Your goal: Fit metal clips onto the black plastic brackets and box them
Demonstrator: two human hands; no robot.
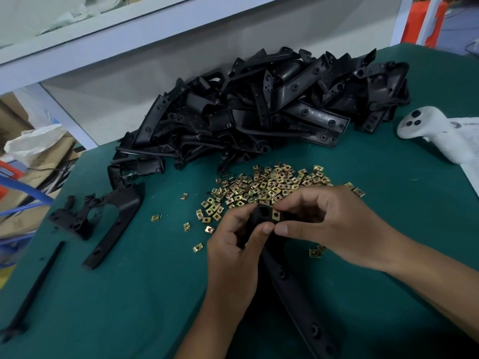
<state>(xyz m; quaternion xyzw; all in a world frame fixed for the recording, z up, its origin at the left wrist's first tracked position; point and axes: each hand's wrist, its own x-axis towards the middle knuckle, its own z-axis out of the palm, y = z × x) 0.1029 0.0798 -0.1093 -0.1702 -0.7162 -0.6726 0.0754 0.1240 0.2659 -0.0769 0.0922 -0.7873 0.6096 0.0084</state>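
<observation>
I held one black bracket (282, 270) over the green table (145, 294), its long arm running down toward me and its upper end gripped in my left hand (233, 242), fingers curled around it and thumb pressed on its face. My right hand (329, 224) had thumb and forefinger pinched on a brass-coloured metal clip (276, 215) sitting at the bracket's top edge, just beside a round hole; both thumbs nearly touched there. Just beyond my hands lay the loose heap of clips (267, 185), with strays scattered to the left and one near my right wrist. Behind that rose the big pile of brackets (259, 112). To the left, apart from the pile, lay a separate bracket (111, 221) and a thin black rod (36, 288). A white controller (435, 130) rested at the right edge on a sheet of paper (466, 151).
</observation>
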